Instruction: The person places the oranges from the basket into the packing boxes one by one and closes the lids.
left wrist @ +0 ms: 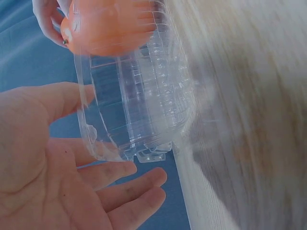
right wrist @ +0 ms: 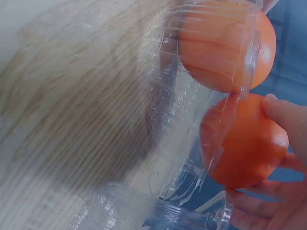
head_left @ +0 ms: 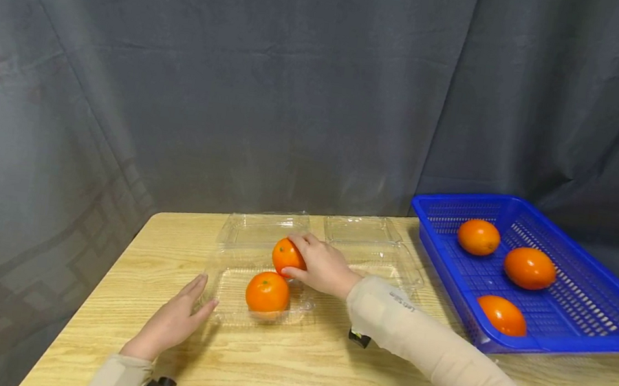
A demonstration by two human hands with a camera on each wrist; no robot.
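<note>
My right hand (head_left: 326, 267) grips an orange (head_left: 287, 256) at the back right of a clear plastic clamshell box (head_left: 227, 299). Inside that box, just in front, sits another orange (head_left: 268, 292). The right wrist view shows the thumb on one side of the held orange (right wrist: 242, 143) and fingers on the other, with the second orange (right wrist: 225, 48) close against it. Left of the box, my left hand (head_left: 172, 318) has its fingers extended and holds nothing. In the left wrist view its thumb and fingers (left wrist: 124, 201) lie close beside the box wall (left wrist: 129, 105); contact is hard to tell.
A second clear clamshell box (head_left: 366, 232) lies to the right, partly behind my right hand and forearm. Farther right a blue plastic basket (head_left: 449, 290) holds three orange fruits (head_left: 530, 268). Both boxes and the basket stand on a wooden table (head_left: 263, 369), with a grey curtain (head_left: 300, 87) behind.
</note>
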